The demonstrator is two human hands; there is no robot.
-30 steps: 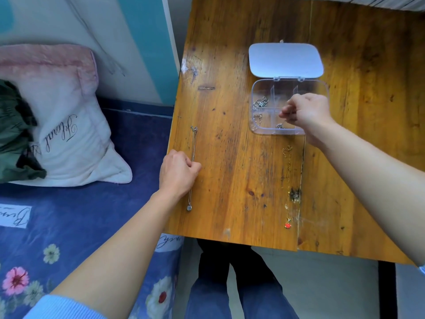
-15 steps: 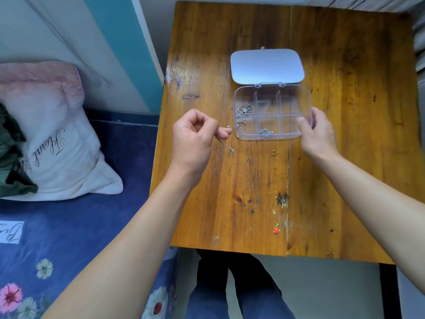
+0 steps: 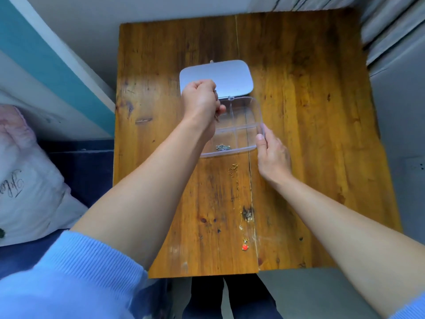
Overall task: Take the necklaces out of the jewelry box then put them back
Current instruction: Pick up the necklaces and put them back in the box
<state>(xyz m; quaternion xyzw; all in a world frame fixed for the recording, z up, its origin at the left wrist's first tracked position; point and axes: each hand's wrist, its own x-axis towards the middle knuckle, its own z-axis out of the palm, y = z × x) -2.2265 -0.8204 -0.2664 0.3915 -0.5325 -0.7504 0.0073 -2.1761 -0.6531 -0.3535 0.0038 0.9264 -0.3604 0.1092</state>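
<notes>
A clear plastic jewelry box (image 3: 256, 116) with several compartments stands open on the wooden table (image 3: 310, 125), its pale lid (image 3: 227, 77) folded back. My left hand (image 3: 201, 104) is fisted over the box's left side, gripping a thin silver necklace whose end dangles below the fingers. My right hand (image 3: 272, 155) holds the box's right front corner, thumb on the rim. A bunched silver chain (image 3: 222, 147) lies in a front compartment. A gold necklace (image 3: 239, 203) with a red pendant (image 3: 245, 247) lies stretched on the table in front of the box.
A bed with a blue sheet (image 3: 87, 162) and a white pillow (image 3: 30, 187) sits left of the table. A teal-striped wall (image 3: 41, 54) is behind it. Dark trouser legs (image 3: 230, 300) show below the table's front edge. Grey furniture (image 3: 397, 100) borders the right side.
My left hand lifted the silver necklace off the table's left side and carried it over the box. My right hand shifted from inside the box to gripping its right corner.
</notes>
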